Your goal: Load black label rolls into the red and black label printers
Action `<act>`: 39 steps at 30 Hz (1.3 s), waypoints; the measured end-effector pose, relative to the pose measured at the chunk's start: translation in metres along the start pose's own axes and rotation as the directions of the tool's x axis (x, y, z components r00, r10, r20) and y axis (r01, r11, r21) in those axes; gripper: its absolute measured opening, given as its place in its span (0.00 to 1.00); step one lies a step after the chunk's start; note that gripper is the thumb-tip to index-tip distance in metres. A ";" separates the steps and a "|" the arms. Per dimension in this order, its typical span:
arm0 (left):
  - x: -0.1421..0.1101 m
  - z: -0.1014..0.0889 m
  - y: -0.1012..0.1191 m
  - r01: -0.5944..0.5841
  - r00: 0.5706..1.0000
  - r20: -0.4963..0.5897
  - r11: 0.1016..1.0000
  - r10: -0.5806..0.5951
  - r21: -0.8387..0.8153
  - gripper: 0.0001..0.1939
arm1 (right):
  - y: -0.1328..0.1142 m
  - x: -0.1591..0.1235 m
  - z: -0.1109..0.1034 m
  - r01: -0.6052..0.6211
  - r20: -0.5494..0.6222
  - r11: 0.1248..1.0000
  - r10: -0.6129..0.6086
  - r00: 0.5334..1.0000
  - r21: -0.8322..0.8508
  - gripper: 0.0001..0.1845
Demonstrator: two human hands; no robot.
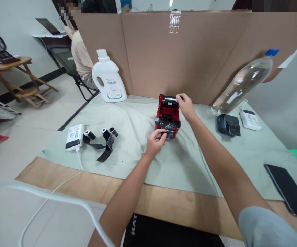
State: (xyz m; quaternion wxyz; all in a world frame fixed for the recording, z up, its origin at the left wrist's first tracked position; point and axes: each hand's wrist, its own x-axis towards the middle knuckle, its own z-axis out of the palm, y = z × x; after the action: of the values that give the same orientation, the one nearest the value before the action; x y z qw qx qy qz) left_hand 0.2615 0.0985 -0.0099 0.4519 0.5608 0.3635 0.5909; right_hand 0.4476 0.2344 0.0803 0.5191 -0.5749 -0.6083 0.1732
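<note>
A small red and black printer [168, 114] stands on the pale green cloth in front of me, its lid [169, 99] tipped up and back. From the front of it hangs a black strip of paper [170, 127], shiny and creased. My left hand [155, 142] pinches the left edge of this strip between thumb and fingers. At the lid's upper right corner, my right hand [186, 105] grips the edge with thumb and fingertips. The inside of the printer is partly visible; whether a roll lies in it I cannot tell.
Left on the cloth [135, 137] are paper rolls [89, 134] with black strips and a white cabled device [74, 137]. A white jug [109, 80] and plastic bottle [243, 84] stand by the cardboard [189, 51]. A black device [228, 125] and phone [289, 190] lie right. A person [81, 55] sits behind.
</note>
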 end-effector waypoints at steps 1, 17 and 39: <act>0.000 -0.001 0.002 0.004 1.000 -0.002 1.000 -0.004 0.002 0.14 | 0.004 -0.006 0.003 0.020 0.008 0.998 -0.021 1.000 0.065 0.14; -0.001 -0.005 0.003 -0.096 0.994 0.056 0.989 0.090 0.108 0.08 | 0.037 -0.083 0.021 -0.440 0.217 0.652 0.396 0.892 0.618 0.50; 0.059 -0.054 0.018 0.123 0.977 -0.171 0.991 -0.131 -0.057 0.27 | 0.000 -0.125 0.042 0.057 0.190 0.965 -0.108 0.976 0.256 0.44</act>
State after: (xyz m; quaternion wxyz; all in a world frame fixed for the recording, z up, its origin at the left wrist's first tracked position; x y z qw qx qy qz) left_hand 0.2081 0.1520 0.0208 0.4680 0.4721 0.4227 0.6159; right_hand 0.3879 0.1408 0.0097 0.5293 -0.4587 -0.6548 0.2840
